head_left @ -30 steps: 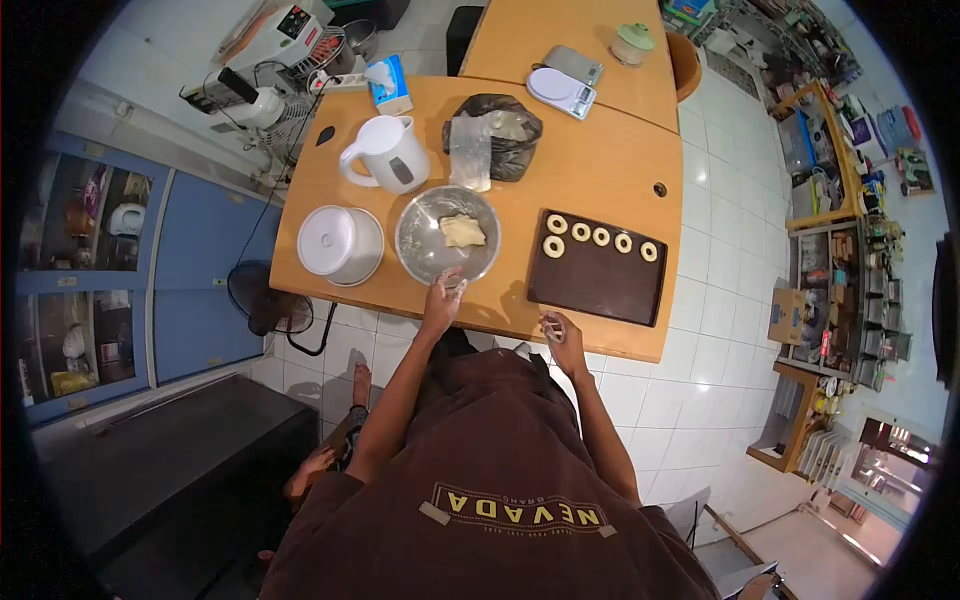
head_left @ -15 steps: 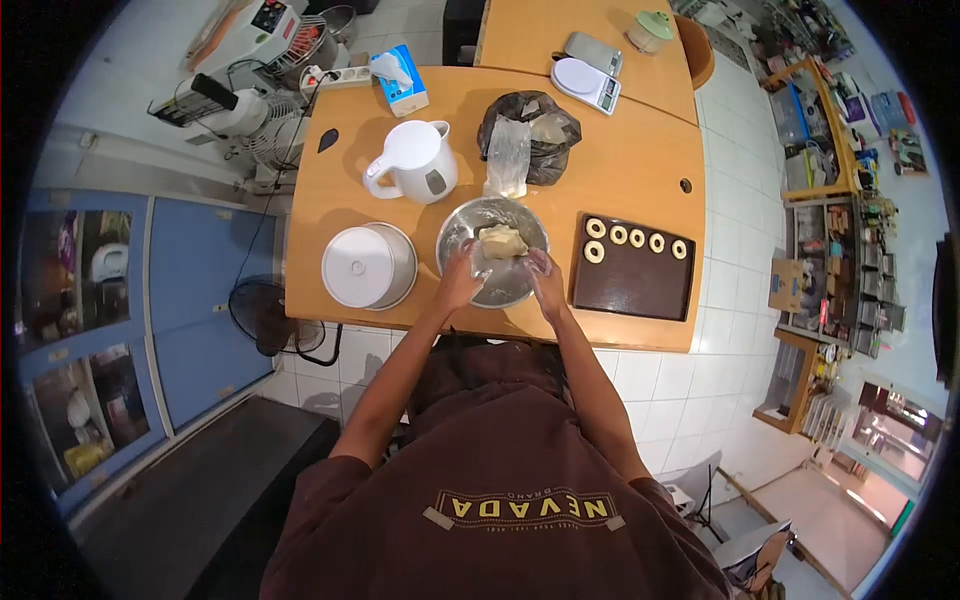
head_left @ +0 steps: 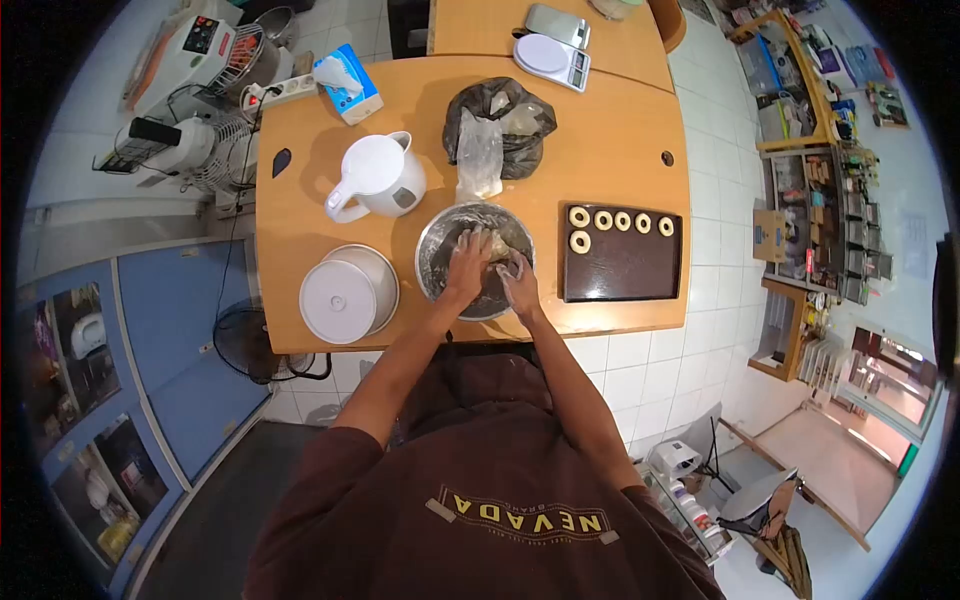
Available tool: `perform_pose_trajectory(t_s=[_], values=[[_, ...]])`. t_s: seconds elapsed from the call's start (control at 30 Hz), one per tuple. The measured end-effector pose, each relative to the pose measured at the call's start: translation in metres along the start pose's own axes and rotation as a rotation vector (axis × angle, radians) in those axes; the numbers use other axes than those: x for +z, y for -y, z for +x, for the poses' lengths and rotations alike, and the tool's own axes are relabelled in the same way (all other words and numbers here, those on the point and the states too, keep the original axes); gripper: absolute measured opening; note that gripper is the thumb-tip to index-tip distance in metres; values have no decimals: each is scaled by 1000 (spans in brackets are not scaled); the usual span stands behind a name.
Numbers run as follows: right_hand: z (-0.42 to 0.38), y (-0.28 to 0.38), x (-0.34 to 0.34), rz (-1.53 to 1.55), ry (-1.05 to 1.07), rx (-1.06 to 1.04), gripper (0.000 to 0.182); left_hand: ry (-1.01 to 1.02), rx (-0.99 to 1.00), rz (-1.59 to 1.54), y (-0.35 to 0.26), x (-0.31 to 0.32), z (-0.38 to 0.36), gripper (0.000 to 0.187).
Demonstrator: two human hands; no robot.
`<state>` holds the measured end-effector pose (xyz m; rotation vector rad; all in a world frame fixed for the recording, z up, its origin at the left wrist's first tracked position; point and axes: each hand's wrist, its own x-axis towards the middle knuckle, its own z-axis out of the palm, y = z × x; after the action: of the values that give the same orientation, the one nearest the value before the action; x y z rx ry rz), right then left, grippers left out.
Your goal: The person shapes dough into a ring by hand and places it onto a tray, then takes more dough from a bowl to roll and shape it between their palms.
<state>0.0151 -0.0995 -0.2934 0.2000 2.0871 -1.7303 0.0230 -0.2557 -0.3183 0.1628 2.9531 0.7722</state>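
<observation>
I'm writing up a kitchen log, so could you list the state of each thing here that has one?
Metal bowl, upright, smeared whitish inside
Dough, in the bowl, partly hidden by left hand and right hand
Baking tray, part filled with six pale rings
White kettle, upright, closed
White tub, covered
Tissue box, open, tissue sticking out
Black bag, crumpled
Kitchen scale, on or off unclear

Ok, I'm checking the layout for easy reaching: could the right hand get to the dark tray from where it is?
Probably yes: the right hand is at the bowl, and the dark tray lies just to the right, with only bare tabletop between bowl and tray.
</observation>
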Motion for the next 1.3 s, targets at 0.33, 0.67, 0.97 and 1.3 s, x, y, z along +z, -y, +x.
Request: perform_pose_trajectory(t_s=[0.33,0.67,0.97,1.3], values=[[-1,15,18,178,-24,-44,57,-45,-99,-435,20,-28,-5,80],[3,71,1,52,184,8,49,92,-346,-943,52,3,-33,80],[-31,131,-18,-93,325,-169,55,313,-389,-1387,-25,-132,-44,80],[-69,185,-15,-199,245,-319,41,294,-202,-1040,-42,-187,-51,63]])
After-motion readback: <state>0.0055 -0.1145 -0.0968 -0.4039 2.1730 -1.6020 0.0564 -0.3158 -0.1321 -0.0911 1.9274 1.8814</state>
